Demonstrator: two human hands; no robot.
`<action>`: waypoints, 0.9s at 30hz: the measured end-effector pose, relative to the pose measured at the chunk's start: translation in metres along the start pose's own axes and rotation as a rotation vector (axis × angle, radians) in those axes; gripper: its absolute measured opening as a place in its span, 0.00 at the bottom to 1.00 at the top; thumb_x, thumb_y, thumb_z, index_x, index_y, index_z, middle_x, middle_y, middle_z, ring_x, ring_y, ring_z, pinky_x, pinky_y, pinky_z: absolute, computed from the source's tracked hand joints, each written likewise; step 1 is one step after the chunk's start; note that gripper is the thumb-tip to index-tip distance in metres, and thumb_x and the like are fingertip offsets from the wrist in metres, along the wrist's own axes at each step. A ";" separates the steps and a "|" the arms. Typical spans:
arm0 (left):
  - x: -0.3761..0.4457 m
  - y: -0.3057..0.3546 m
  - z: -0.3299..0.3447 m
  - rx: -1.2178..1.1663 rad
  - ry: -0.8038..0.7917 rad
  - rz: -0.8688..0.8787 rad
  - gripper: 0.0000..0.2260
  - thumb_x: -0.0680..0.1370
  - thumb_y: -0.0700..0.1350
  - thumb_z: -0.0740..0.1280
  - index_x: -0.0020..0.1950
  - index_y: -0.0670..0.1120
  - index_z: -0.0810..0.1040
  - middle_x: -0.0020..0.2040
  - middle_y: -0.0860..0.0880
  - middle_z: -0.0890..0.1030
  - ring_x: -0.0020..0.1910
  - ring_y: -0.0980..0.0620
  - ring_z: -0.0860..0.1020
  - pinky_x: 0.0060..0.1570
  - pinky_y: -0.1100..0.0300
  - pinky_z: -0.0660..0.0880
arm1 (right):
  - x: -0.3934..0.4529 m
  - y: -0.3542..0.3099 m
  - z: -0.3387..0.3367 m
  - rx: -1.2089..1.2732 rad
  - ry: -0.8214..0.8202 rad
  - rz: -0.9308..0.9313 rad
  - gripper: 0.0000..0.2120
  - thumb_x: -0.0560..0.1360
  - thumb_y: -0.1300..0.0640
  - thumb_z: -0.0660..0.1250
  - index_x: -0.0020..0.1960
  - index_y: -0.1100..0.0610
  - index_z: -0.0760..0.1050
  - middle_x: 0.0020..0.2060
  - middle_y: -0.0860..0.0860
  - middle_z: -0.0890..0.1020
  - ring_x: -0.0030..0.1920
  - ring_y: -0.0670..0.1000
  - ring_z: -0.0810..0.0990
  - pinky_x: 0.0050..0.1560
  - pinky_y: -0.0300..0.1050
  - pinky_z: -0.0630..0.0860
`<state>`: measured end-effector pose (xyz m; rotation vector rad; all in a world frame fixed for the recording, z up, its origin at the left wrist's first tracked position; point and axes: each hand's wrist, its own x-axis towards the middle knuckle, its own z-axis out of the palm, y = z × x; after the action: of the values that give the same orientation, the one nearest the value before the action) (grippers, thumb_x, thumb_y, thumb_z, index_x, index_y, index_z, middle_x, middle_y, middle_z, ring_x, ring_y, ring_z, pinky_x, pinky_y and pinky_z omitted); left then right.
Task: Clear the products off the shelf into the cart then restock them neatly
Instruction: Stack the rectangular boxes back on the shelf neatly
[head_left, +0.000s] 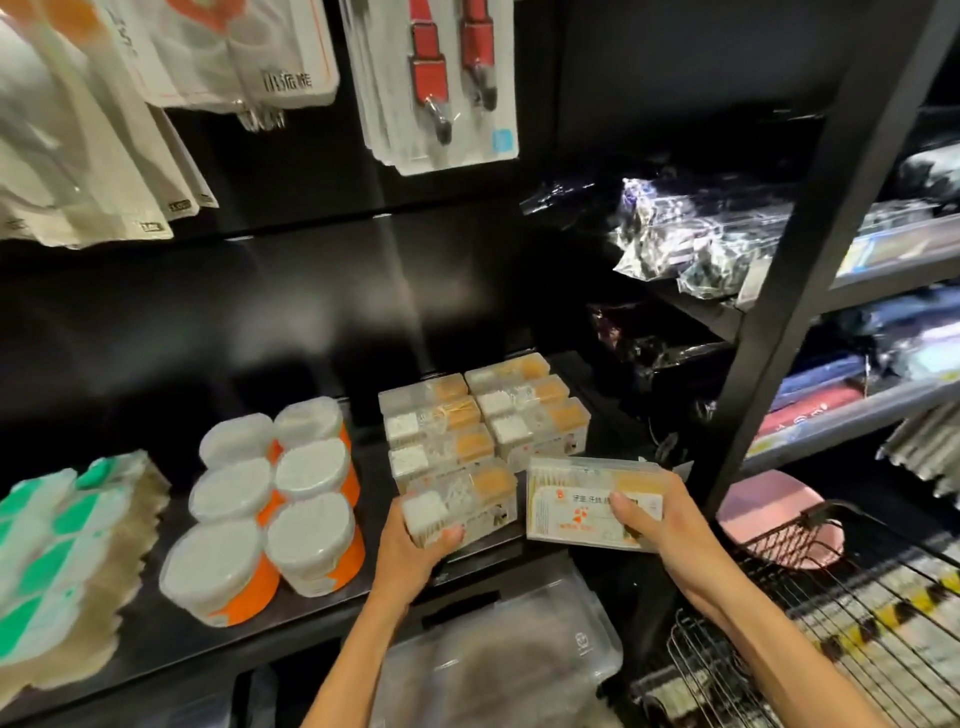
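Hands work at the front edge of the black shelf (332, 587): the left hand (415, 545) reaches up from below, fingers curled round a clear box (460, 506) resting at the shelf front; the right hand (654, 519) grips a second clear box (592, 499), tilted label-up, held just beside the stacked boxes (483, 415), above the wire cart (841, 634)

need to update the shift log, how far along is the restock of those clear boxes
Mostly done, it seems: clear boxes sit in two neat rows on the shelf. In hand: the left hand sets a box at the left row's front; the right hand holds another box for the right row. The cart contents are unclear.
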<state>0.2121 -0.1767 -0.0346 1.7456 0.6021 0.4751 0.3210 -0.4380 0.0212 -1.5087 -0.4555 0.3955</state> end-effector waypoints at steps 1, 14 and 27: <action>0.000 -0.003 -0.001 0.020 0.010 -0.001 0.26 0.67 0.40 0.78 0.60 0.46 0.70 0.54 0.52 0.78 0.54 0.53 0.77 0.48 0.65 0.75 | 0.001 0.001 0.001 0.008 0.002 0.003 0.19 0.73 0.56 0.67 0.63 0.58 0.74 0.54 0.54 0.83 0.56 0.54 0.82 0.58 0.60 0.77; -0.007 -0.007 0.008 0.007 0.294 0.039 0.28 0.64 0.40 0.79 0.61 0.45 0.73 0.56 0.48 0.78 0.53 0.53 0.76 0.55 0.62 0.71 | 0.011 0.006 0.004 0.059 0.008 0.020 0.24 0.73 0.48 0.71 0.64 0.58 0.74 0.56 0.55 0.83 0.57 0.55 0.81 0.59 0.62 0.75; -0.031 -0.026 -0.001 0.200 0.208 0.057 0.27 0.74 0.52 0.69 0.71 0.46 0.68 0.67 0.51 0.72 0.66 0.53 0.70 0.67 0.57 0.67 | 0.021 0.014 -0.006 0.040 -0.006 0.001 0.33 0.64 0.41 0.73 0.63 0.57 0.73 0.54 0.54 0.83 0.56 0.53 0.82 0.53 0.52 0.80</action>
<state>0.1832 -0.1901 -0.0601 1.9212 0.7700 0.6603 0.3426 -0.4313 0.0084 -1.4690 -0.4493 0.4078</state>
